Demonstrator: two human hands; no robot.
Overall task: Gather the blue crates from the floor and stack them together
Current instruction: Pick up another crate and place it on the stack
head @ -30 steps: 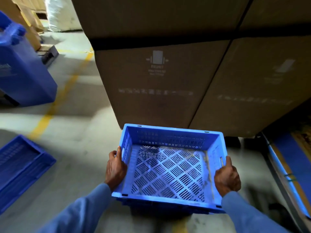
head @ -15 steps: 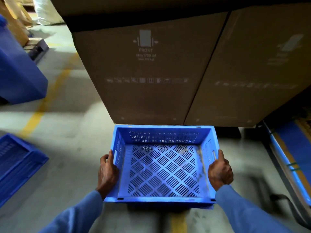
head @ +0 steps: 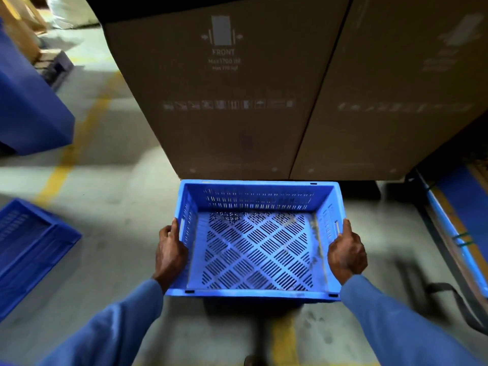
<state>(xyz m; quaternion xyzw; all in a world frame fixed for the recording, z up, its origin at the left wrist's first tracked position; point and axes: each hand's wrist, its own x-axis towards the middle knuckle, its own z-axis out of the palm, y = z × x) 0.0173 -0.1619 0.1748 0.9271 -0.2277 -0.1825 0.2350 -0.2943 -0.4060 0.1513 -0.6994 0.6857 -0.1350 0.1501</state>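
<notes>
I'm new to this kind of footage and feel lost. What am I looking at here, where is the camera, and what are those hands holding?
The camera sits on a person's head, looking forward and down, so you see their own arms in blue sleeves. There is no machine. The left hand and the right hand each have a grip on one side wall of an empty blue crate with a slotted bottom, open side up. Behind it stand large cardboard boxes. A second blue crate lies on the concrete floor at the left. Yellow lines are painted on that floor.
</notes>
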